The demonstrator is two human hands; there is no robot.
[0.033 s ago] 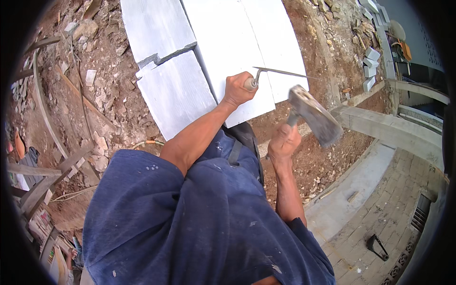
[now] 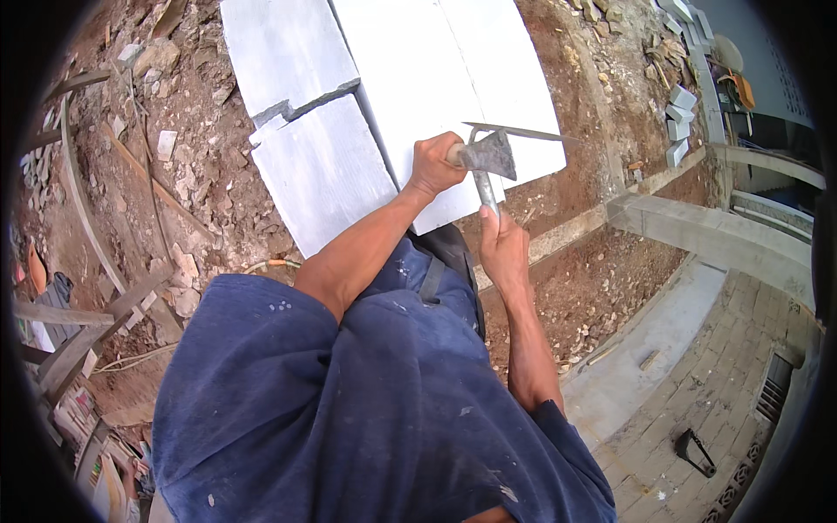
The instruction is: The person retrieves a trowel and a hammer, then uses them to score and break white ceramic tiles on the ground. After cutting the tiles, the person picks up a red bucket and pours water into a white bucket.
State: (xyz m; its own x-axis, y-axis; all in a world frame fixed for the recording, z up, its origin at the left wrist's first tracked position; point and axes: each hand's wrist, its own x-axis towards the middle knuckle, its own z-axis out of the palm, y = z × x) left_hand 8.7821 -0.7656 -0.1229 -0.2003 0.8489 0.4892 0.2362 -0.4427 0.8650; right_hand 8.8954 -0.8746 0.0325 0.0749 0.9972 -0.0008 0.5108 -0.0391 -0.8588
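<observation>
A chisel [image 2: 457, 153] is held closed in the left hand [image 2: 433, 164] against the white stone slab [image 2: 453, 78] on bare earth, while a hammer [image 2: 488, 161] is gripped by the right hand [image 2: 501, 244]; blows are best kept square and controlled.

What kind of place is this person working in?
Probably an outdoor building site. Big pale stone slabs lie on reddish dug-up earth strewn with rubble, and the right hand swings a metal hammer at a tool the left hand holds.
</observation>
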